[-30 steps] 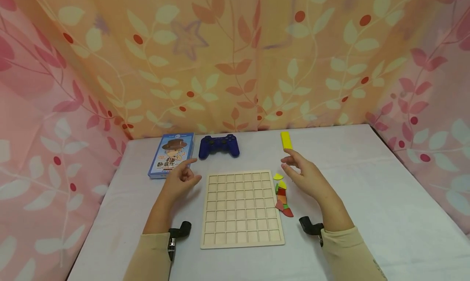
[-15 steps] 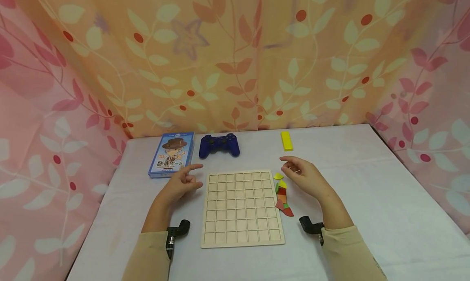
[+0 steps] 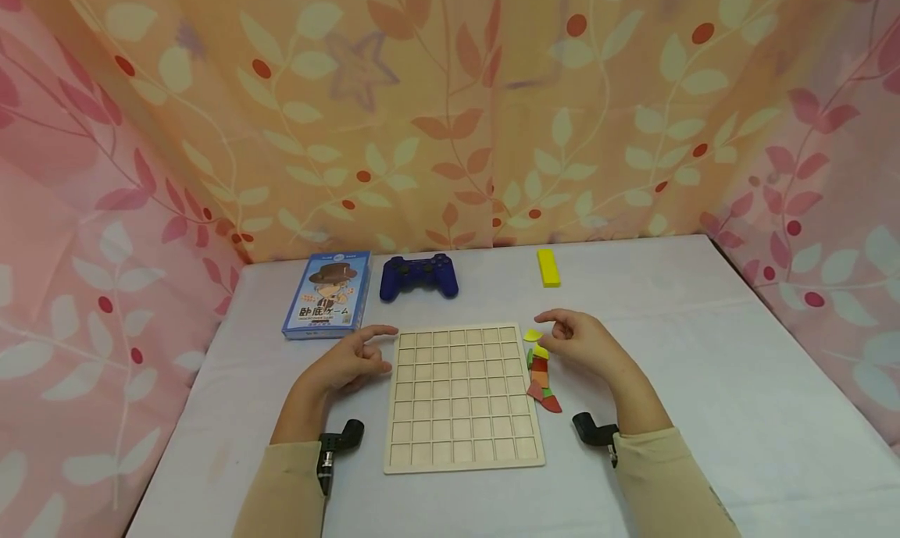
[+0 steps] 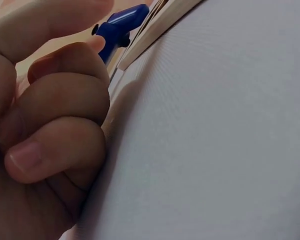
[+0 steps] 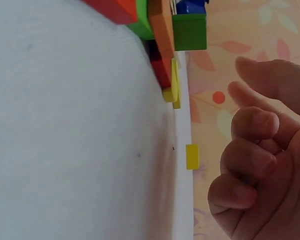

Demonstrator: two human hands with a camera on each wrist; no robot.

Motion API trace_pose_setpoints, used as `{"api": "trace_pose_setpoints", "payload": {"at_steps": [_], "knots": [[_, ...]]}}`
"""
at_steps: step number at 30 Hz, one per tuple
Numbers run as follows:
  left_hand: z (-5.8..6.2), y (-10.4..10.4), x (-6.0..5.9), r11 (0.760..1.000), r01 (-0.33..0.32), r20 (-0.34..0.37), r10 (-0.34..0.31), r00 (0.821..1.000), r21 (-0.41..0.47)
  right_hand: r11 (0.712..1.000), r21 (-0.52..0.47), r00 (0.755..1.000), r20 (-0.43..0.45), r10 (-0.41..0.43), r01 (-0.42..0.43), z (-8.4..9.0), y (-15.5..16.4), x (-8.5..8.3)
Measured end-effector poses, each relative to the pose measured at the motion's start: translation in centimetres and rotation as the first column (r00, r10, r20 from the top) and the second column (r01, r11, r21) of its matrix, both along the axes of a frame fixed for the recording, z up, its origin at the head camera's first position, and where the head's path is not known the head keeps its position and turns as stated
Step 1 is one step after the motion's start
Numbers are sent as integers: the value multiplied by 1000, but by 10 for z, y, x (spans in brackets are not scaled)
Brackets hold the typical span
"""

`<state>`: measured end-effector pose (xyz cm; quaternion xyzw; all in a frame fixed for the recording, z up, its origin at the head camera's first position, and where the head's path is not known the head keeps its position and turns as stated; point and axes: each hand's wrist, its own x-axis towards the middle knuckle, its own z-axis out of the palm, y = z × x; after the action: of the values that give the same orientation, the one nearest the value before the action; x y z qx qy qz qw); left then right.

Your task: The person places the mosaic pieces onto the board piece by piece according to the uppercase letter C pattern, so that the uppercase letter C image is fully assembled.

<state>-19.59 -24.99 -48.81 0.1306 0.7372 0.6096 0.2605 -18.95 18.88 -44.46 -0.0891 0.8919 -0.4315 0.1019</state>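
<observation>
Wooden grid board (image 3: pixel 460 407) lay flat on the white table (image 3: pixel 738 366). By its left edge the left hand (image 3: pixel 348 364) bent loosely, holding nothing — touching or not, I couldn't tell; a bump there might have shoved it into the coloured pieces (image 3: pixel 540 378) crowding its right edge. The right hand (image 3: pixel 589 344), half-curled and empty — so near — could have scattered them.

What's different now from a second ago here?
The left hand drew back and rightward toward the wooden board; the right hand drew back from the yellow block, toward the coloured pieces. Neither visibly took or released anything. The blue box, game controller, board, block and pieces stayed put.
</observation>
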Motion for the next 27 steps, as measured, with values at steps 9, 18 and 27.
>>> {"api": "trace_pose_setpoints", "payload": {"at_steps": [9, 18, 27], "knots": [[3, 3, 1, 998, 35, 17, -34, 999, -42, 993, 117, 996, 84, -36, 26, -10, -2, -2], [5, 8, 1, 996, 20, 21, -18, 1000, -83, 982, 186, 998, 60, -32, 21, -19, -2, -1], [2, 12, 1, 995, -12, 8, 13, 1000, -102, 974, 224, 999, 32, -17, 9, -23, -2, -3]]}}
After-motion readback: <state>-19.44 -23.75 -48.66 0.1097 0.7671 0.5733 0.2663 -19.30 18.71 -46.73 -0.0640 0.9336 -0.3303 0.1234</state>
